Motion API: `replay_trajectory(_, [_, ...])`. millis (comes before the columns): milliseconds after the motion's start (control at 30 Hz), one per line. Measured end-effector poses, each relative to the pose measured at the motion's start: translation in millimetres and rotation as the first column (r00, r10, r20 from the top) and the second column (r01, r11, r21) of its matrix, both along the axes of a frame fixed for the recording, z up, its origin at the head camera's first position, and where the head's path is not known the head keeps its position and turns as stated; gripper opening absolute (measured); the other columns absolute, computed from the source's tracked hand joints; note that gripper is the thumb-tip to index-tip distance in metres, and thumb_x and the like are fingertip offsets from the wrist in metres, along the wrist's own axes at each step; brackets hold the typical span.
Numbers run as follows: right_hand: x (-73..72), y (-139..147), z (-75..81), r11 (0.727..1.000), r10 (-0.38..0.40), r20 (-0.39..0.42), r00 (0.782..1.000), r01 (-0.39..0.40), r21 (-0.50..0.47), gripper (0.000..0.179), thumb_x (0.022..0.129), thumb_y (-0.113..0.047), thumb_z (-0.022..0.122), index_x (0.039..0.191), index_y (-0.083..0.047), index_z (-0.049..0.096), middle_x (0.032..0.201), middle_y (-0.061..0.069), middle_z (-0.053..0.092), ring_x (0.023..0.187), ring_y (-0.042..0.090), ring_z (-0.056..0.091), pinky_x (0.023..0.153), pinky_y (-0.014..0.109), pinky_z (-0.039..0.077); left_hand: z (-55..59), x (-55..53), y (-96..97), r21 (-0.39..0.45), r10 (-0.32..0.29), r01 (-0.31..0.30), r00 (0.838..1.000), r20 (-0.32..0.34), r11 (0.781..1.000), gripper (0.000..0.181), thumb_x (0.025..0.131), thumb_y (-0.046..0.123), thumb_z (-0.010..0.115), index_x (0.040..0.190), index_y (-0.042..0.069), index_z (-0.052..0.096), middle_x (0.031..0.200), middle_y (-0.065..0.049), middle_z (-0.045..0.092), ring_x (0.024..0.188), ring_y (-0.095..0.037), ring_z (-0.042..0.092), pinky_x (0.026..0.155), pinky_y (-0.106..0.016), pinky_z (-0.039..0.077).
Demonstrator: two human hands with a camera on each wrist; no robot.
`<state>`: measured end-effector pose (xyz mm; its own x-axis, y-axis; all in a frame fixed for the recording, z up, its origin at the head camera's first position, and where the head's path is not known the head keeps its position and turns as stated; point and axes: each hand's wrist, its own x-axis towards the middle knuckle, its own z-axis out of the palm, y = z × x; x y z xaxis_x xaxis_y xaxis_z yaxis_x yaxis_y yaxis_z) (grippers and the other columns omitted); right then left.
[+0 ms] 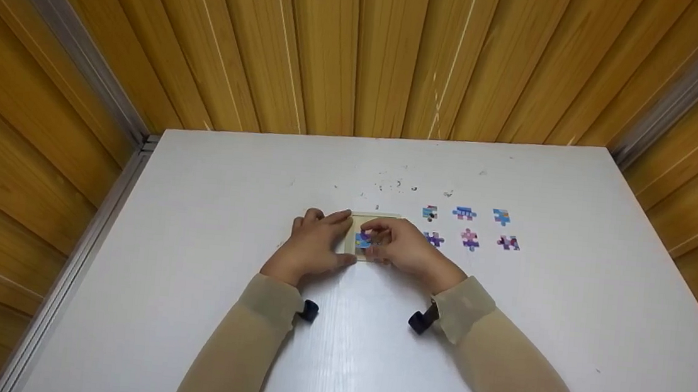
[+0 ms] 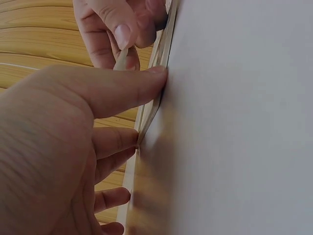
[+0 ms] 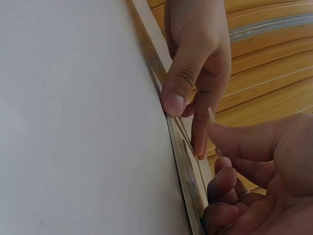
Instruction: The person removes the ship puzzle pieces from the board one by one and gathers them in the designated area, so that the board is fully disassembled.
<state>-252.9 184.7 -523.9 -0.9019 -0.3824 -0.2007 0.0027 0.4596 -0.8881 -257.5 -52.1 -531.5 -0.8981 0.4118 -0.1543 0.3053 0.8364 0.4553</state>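
Note:
A shallow wooden puzzle tray [image 1: 376, 215] lies on the white table. My left hand [image 1: 313, 246] holds its left side, with the thumb at the near edge and the index finger towards the far edge. In the left wrist view the left thumb [image 2: 122, 90] touches the tray's rim. My right hand [image 1: 405, 245] pinches a small jigsaw piece [image 1: 362, 240], blue and purple, over the tray. Edge-on in the right wrist view, the held piece [image 3: 211, 115] looks thin and pale, tilted above the tray. Right fingers hide much of the tray's inside.
Several loose jigsaw pieces lie in two rows to the right, among them a pink one [image 1: 470, 239] and a blue one [image 1: 501, 217]. One purple piece [image 1: 435, 239] is close beside the right hand. Small dark marks [image 1: 397, 184] dot the table [image 1: 230, 179] behind the tray.

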Motion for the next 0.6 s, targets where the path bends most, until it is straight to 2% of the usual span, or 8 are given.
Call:
replay_trajectory(133, [-3.2,5,4.4,1.0,-0.004,-0.007,1.0,0.004,0.012,0.051,0.101,-0.006,0.081,0.151,-0.006,0.07,0.147,0.016,0.072,0.112,0.017,0.064,0.099,0.03,0.052,0.4,0.4,0.3,-0.002,0.012,-0.012,1.0,0.007,1.0,0.088,0.1,0.054,0.082,0.175,0.024,0.046,0.186,0.013,0.035,0.163,-0.035,0.034,0.13,-0.059,0.033])
replay_trajectory(200, [-3.8,8,5.6,1.0,-0.003,-0.024,1.0,0.004,0.022,0.051,0.101,-0.007,0.082,0.151,-0.006,0.07,0.149,0.016,0.072,0.114,0.017,0.062,0.102,0.031,0.049,0.4,0.6,0.8,-0.002,0.016,-0.016,1.0,0.012,1.0,0.088,0.1,0.054,0.081,0.175,0.025,0.045,0.186,0.014,0.035,0.164,-0.035,0.033,0.13,-0.059,0.032])
replay_trajectory(267, [-3.6,11,7.0,1.0,-0.004,-0.024,1.0,0.005,0.017,0.05,0.101,-0.007,0.081,0.151,-0.006,0.071,0.147,0.017,0.071,0.105,0.017,0.062,0.095,0.03,0.051,0.2,0.8,1.0,0.001,0.018,-0.018,1.0,0.013,1.0,0.088,0.1,0.054,0.082,0.175,0.025,0.046,0.186,0.014,0.035,0.164,-0.035,0.033,0.13,-0.059,0.032])
replay_trajectory(367, [-1.5,17,10.2,1.0,0.003,-0.027,1.0,-0.002,0.016,0.05,0.102,-0.006,0.08,0.151,-0.006,0.07,0.14,0.018,0.069,0.09,0.015,0.057,0.079,0.026,0.05,-0.2,0.9,1.2,0.005,0.025,-0.025,1.0,0.018,1.0,0.089,0.099,0.054,0.082,0.175,0.025,0.046,0.186,0.015,0.035,0.165,-0.036,0.032,0.131,-0.06,0.032])
replay_trajectory(467, [2.0,25,14.9,0.999,0.017,-0.038,0.999,-0.016,0.033,0.05,0.102,-0.005,0.079,0.151,-0.006,0.07,0.138,0.018,0.067,0.084,0.014,0.055,0.07,0.024,0.047,-0.5,0.9,1.4,0.006,0.032,-0.032,0.999,0.019,0.999,0.089,0.098,0.054,0.083,0.174,0.025,0.046,0.186,0.015,0.035,0.165,-0.036,0.032,0.131,-0.06,0.032])
replay_trajectory(600, [8.0,39,21.4,0.996,0.028,-0.063,0.998,-0.022,0.084,0.05,0.101,-0.007,0.081,0.15,-0.007,0.072,0.138,0.017,0.067,0.083,0.016,0.055,0.066,0.025,0.045,-0.7,0.1,1.9,0.008,0.031,-0.031,0.999,0.01,0.999,0.089,0.098,0.053,0.084,0.174,0.024,0.047,0.185,0.013,0.037,0.164,-0.036,0.034,0.131,-0.058,0.031])
